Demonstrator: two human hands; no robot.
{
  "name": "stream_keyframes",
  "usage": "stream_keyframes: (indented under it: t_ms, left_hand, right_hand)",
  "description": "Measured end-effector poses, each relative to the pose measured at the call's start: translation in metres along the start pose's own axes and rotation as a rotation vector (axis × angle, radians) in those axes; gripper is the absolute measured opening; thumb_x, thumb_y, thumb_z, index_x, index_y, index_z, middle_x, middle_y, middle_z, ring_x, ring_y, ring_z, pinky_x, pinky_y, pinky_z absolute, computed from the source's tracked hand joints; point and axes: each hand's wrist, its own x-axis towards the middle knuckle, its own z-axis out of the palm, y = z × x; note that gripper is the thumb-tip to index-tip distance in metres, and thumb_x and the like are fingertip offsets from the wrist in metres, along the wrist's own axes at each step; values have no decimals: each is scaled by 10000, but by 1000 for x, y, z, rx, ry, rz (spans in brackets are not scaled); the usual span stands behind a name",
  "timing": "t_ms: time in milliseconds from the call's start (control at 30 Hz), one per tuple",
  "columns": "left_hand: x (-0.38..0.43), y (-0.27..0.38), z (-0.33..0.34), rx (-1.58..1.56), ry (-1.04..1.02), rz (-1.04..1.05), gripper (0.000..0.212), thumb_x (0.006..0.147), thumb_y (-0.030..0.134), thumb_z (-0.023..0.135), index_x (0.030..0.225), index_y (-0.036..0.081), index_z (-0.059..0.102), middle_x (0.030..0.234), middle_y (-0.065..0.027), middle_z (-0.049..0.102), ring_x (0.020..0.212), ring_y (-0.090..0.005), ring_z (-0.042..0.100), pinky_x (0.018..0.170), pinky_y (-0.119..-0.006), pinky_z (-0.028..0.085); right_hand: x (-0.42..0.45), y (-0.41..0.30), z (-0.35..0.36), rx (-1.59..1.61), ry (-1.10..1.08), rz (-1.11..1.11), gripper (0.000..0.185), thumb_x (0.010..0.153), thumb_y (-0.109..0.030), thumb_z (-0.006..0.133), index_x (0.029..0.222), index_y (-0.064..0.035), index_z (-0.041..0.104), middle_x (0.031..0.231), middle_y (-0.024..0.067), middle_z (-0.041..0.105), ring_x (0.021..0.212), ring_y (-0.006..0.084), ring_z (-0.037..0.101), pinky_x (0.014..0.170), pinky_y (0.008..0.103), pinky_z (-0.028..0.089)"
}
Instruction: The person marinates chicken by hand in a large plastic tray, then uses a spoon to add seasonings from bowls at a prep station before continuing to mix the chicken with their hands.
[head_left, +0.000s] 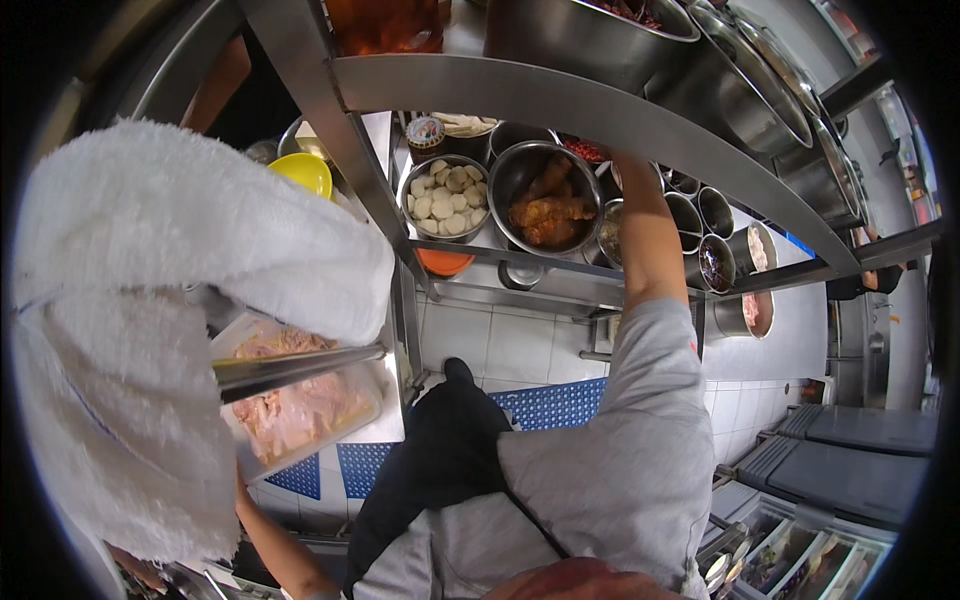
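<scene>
My right forearm (651, 232) reaches across the steel rack; the hand is hidden behind its curved-looking rail (525, 79). Near it are several small steel canisters (679, 217) and a bowl of chopped red chillies (586, 150). My left forearm (281, 536) rises to the lower corner of a translucent plastic tub (356, 420) of raw meat (289, 416). The left hand is hidden by a large white terry towel (135, 217) close to the camera, so its grip does not show. A steel bar (300, 371) crosses above the tub.
Beside the arm stand a steel bowl of browned meat (551, 214) and a pot of pale round slices (446, 202). Large steel pans (592, 41) occupy the upper shelf. Blue perforated mats (555, 405) lie on white floor tiles. Another person's arm (217, 86) shows at upper left.
</scene>
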Motion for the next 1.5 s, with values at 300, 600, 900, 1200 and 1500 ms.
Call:
stream_keyframes:
  t_ms: [300,600,900,1200,1500]
  left_hand:
    - [-11,-9,-2,154,75,180,385,1047,305,490,883,-7,643,625,87,391,541,-32,301,469,-260,214]
    - [-15,72,27,166,90,-50,403,982,288,518,1232,0,649,1032,-242,712,989,-296,693,893,-355,502]
    - [-20,64,26,131,141,-17,392,975,333,512,1225,75,669,1062,-258,690,1049,-410,660,911,-442,510]
    - [-21,77,29,156,121,-84,387,980,341,477,1210,99,673,1063,-267,681,1044,-475,625,935,-518,489]
    - [-28,82,25,100,155,-78,368,986,334,456,1166,93,667,1048,-265,680,1027,-477,626,919,-538,487]
  right_hand:
    - [-94,-15,-68,1138,-105,45,160,893,-121,640,1024,-31,656,858,73,667,781,163,644,607,261,517]
    - [-339,-80,-72,1505,-564,230,185,943,-106,663,1083,3,611,921,97,668,601,50,500,437,139,372]
    - [-482,-326,68,703,-1105,-32,202,804,-75,771,922,67,691,836,163,732,598,147,628,502,256,439]
    - [-497,-383,200,-351,-853,-837,272,864,-178,604,1050,-4,698,1038,312,670,1033,425,655,916,509,504]
    - [-446,-363,188,-697,-1040,-1047,499,900,-290,573,1398,-280,537,1214,280,635,1129,424,626,936,408,519]
